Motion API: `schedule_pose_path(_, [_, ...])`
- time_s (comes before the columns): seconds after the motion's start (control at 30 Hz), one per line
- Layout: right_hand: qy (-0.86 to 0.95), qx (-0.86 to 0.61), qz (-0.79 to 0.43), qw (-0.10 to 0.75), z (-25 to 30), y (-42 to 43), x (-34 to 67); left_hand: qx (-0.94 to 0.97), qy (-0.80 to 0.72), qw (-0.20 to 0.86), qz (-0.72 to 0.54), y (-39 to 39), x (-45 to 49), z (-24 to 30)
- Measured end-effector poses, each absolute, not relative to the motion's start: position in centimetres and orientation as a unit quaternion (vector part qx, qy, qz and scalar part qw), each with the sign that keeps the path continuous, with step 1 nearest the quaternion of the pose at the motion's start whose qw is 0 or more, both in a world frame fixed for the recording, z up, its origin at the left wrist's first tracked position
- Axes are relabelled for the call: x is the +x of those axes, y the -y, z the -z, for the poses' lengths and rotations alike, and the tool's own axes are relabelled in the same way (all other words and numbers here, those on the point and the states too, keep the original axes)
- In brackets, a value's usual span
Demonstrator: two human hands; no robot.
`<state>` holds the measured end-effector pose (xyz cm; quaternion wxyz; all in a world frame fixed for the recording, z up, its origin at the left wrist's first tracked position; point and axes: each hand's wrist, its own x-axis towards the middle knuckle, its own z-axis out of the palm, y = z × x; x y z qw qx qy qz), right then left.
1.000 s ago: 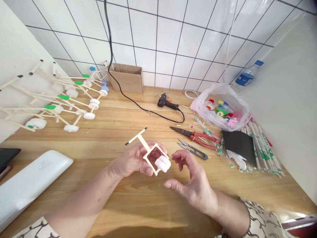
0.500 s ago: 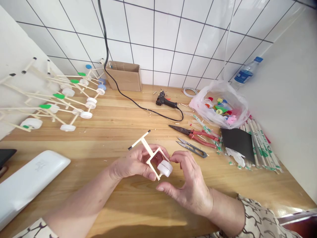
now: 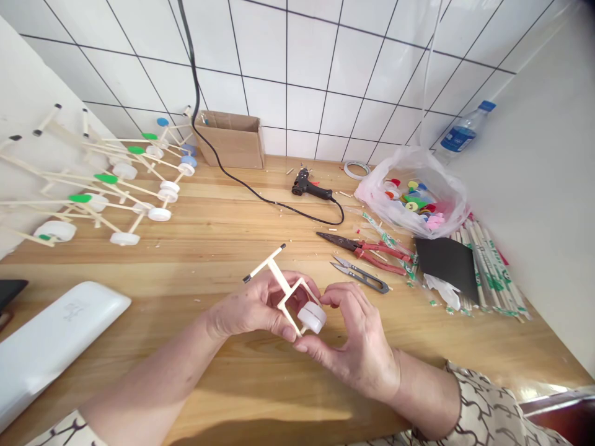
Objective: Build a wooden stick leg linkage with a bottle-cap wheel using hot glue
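Held up above the wooden table is a small stick frame (image 3: 284,302) of pale sticks, with a crossbar tipped in black and a forked lower part. A pair of white bottle caps (image 3: 311,317), joined like a wheel, sits between the fork's arms. My left hand (image 3: 253,306) is closed around the frame from behind, its thumb along the near arm. On the other side, my right hand (image 3: 357,347) has its thumb against the near fork end and its index finger at the far end. Its remaining fingers are curled.
Several similar stick models (image 3: 125,179) with cap wheels stand at the left. Beyond my hands lie a glue gun (image 3: 311,186), red-handled pliers (image 3: 362,249) and thread snips (image 3: 360,274). A bag of caps (image 3: 413,192), wrapped chopsticks (image 3: 495,266) and a cardboard box (image 3: 232,142) surround them.
My right thumb has come up against the near fork end, closing the gap seen before. The frame has shifted very slightly to the right in view.
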<state>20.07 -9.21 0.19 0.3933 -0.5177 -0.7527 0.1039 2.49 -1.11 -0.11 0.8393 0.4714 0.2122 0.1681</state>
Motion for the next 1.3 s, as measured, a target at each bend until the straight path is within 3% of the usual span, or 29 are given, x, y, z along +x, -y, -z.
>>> schedule_pose_path(0.63, [0.752,-0.516,-0.077,0.402,-0.2,9.1,20.0,0.485,-0.201,0.835,-0.164,1.1,2.4,0.0])
schedule_pose_path(1.03, [0.815,-0.422,-0.081,0.388,-0.7,9.8,20.7,0.446,-0.141,0.869,-0.165,0.8,2.3,0.6])
schedule_pose_path(1.3, [0.78,-0.418,-0.194,0.423,-1.1,9.7,21.0,0.434,-0.117,0.88,-0.155,0.7,1.7,1.1])
